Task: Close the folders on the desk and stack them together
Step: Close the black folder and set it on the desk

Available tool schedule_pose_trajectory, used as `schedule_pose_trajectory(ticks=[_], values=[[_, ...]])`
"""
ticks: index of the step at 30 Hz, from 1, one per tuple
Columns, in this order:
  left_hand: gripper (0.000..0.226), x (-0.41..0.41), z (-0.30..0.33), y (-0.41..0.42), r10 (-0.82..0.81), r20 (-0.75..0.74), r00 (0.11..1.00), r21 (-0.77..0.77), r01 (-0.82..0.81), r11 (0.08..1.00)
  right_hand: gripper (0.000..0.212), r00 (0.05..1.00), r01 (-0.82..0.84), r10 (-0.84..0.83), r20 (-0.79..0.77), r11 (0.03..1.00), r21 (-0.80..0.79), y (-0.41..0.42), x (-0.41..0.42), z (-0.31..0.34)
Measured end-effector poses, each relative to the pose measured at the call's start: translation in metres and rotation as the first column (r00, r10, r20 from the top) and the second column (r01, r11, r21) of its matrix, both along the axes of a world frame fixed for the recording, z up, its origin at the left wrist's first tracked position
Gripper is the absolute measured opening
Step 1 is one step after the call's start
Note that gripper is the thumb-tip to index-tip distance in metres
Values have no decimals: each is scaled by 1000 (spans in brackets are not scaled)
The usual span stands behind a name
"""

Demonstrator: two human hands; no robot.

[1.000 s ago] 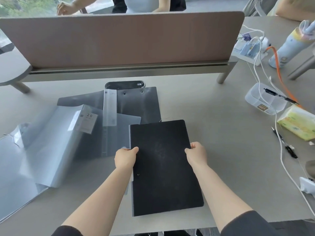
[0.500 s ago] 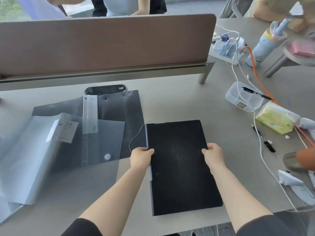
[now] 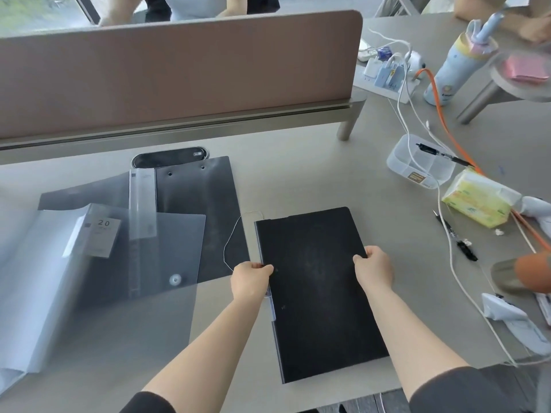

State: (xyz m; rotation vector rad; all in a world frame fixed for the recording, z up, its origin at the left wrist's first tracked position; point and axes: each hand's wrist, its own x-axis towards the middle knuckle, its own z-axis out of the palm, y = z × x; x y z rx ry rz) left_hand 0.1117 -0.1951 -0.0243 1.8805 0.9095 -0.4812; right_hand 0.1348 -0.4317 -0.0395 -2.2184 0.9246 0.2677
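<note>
A closed black folder lies flat on the grey desk in front of me. My left hand grips its left edge and my right hand grips its right edge, fingers curled over the sides. To the left lies an open dark grey folder with two holes near its top. Over it spreads an open translucent folder with a label reading 20 and a snap button. A thin white string loops between the grey folder and the black one.
A brown divider panel runs across the back of the desk. At the right lie a clear plastic tray with a pen, a tissue pack, cables, a power strip and a pale blue bottle. People sit beyond the divider.
Both hands have slid the black folder to the right, off the open grey folder. The string beside it has come into sight.
</note>
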Motion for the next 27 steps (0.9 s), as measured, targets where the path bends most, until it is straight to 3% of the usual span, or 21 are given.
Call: schedule_pose_trajectory(ticks=[3,7,10,13,18,27], values=[[25,0,0,1,-19,14,1000,22,19,1000,17,1000,-10,10,0,998,-57,3,-2,0],[16,0,3,2,-43,32,999,35,41,999,46,997,-66,53,-64,976,-208,11,-6,8],[13,-1,9,8,-15,61,998,49,12,999,49,997,-80,83,-3,951,-298,24,-9,18],[24,-2,14,25,-11,108,994,100,0,995,40,970,-138,185,157,953,-270,52,-6,29],[28,-13,27,63,6,158,987,179,-34,983,30,845,-387,436,308,898,-210,117,-2,45],[21,-67,41,144,68,248,966,331,-150,932,41,657,-737,722,216,675,-17,207,-24,46]])
